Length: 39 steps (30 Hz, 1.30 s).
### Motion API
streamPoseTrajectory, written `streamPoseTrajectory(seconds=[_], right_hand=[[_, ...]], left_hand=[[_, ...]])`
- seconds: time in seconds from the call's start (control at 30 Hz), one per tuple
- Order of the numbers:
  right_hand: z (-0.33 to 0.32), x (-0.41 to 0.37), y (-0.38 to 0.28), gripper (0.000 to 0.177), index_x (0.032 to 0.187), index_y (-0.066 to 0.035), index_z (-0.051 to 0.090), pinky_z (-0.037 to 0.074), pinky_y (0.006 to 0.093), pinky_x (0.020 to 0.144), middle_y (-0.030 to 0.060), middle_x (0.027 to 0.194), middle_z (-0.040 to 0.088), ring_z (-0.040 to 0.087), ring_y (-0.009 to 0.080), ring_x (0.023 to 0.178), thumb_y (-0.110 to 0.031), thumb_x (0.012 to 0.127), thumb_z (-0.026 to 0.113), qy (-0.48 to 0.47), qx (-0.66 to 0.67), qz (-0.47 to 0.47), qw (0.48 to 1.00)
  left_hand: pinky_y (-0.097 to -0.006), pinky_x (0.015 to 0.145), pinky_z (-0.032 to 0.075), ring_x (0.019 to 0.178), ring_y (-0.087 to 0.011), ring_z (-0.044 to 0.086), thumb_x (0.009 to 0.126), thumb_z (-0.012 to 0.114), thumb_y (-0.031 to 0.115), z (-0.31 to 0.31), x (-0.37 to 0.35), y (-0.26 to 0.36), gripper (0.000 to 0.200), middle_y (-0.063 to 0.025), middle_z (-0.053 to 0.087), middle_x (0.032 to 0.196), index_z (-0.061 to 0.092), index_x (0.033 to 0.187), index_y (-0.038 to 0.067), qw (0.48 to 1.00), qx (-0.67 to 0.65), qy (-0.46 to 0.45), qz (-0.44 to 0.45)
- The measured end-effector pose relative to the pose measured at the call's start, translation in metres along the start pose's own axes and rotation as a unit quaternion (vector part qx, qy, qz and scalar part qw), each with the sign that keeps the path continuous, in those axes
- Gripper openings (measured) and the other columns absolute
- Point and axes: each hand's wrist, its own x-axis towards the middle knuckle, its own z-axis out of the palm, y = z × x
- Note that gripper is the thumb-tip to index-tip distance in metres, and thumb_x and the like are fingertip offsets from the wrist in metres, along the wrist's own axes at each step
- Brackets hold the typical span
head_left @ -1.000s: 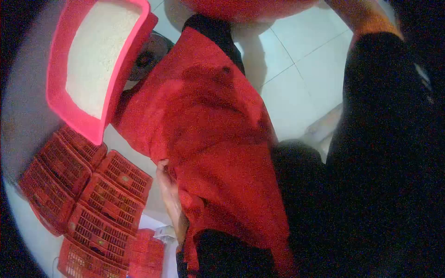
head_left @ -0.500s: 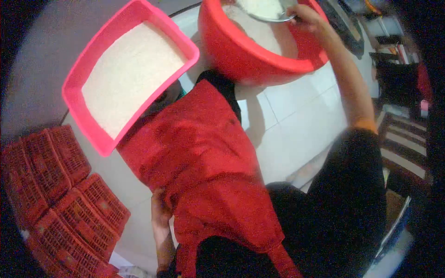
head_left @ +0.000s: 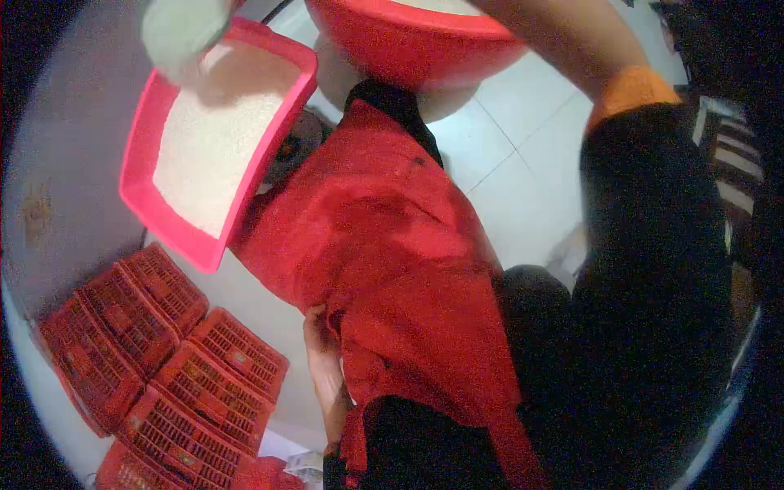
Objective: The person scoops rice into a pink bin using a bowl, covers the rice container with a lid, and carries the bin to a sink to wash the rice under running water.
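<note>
My right forearm (head_left: pixel 563 41) reaches across the top, and the hand itself is cut off by the upper edge. A metal bowl with white, rice-like grain (head_left: pixel 184 33), blurred by motion, hangs over the far end of a pink rectangular tub (head_left: pixel 137 180). White grain (head_left: pixel 216 139) covers the tub's bottom. A big red basin (head_left: pixel 408 45) holds more pale grain, at the top. My left hand (head_left: pixel 321 347) rests low against the side of the red apron (head_left: pixel 392 269) over my lap; its fingers are mostly hidden by the cloth.
Several red plastic baskets (head_left: pixel 212 392) stand together on the floor at lower left. A grey wall (head_left: pixel 65 155) runs along the left. White floor tiles (head_left: pixel 506 155) show right of the apron. A striped item (head_left: pixel 735 155) lies at the right edge.
My right arm has swung left, carrying the bowl from the red basin to above the pink tub. The view has shifted, so the basin sits higher. My left hand stays by the apron.
</note>
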Motion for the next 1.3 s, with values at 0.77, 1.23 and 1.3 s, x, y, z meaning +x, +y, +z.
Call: streamPoseTrajectory(seconds=[0.77, 1.23, 1.3], right_hand=[[0.028, 0.018, 0.021, 0.024, 0.106, 0.006, 0.060, 0.056, 0.0319, 0.067, 0.0135, 0.093, 0.065, 0.064, 0.0217, 0.075, -0.013, 0.091, 0.055, 0.003, 0.179, 0.040, 0.983], [0.028, 0.025, 0.025, 0.026, 0.107, 0.006, 0.059, 0.056, 0.0318, 0.067, 0.0139, 0.094, 0.065, 0.064, 0.0221, 0.074, -0.013, 0.091, 0.054, 0.009, 0.216, 0.041, 0.976], [0.028, 0.027, 0.024, 0.026, 0.108, 0.006, 0.059, 0.056, 0.0318, 0.067, 0.0140, 0.094, 0.065, 0.064, 0.0221, 0.074, -0.014, 0.091, 0.054, 0.009, 0.220, 0.042, 0.974]], left_hand=[[-0.0365, 0.086, 0.053, 0.097, -0.0243, 0.062, 0.083, 0.055, 0.005, -0.012, 0.001, -0.005, 0.031, -0.0119, 0.064, 0.110, 0.058, 0.114, 0.002, 1.000, 0.024, -0.003, 0.008], [-0.0357, 0.086, 0.053, 0.096, -0.0236, 0.062, 0.082, 0.055, 0.003, -0.020, -0.002, -0.008, 0.031, -0.0121, 0.064, 0.110, 0.058, 0.113, 0.002, 0.999, 0.036, 0.001, 0.019], [-0.0356, 0.086, 0.053, 0.096, -0.0235, 0.062, 0.082, 0.055, 0.003, -0.019, -0.003, -0.009, 0.031, -0.0122, 0.064, 0.110, 0.058, 0.113, 0.002, 0.999, 0.035, 0.001, 0.022]])
